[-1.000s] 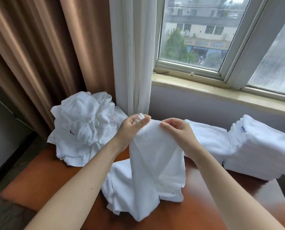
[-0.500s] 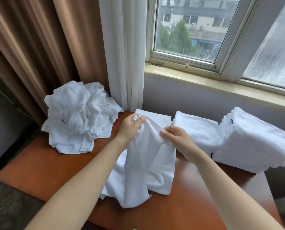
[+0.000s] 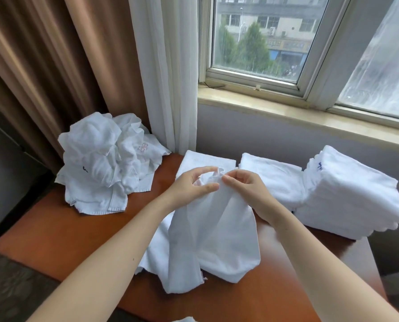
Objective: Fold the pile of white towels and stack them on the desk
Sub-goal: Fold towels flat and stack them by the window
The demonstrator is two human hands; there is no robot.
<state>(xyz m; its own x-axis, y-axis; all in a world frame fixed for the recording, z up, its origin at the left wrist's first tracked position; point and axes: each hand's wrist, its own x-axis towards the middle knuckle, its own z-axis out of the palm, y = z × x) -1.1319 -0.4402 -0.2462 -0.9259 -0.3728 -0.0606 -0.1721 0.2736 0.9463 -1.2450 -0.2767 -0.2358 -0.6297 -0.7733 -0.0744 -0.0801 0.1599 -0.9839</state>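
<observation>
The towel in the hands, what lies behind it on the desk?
A folded towel lies flat behind the held towel, its near part covered by it, the left hand and the right hand. The desk under the hanging cloth is hidden.

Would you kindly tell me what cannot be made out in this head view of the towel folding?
Head view:
- held towel: top corners bunched, covered by the left hand and right hand.
- crumpled pile: towel count hidden by overlapping folds; stitched marks too small to read.
- folded stack: layers blur together.
- white scrap: cut off by the bottom edge.
</observation>
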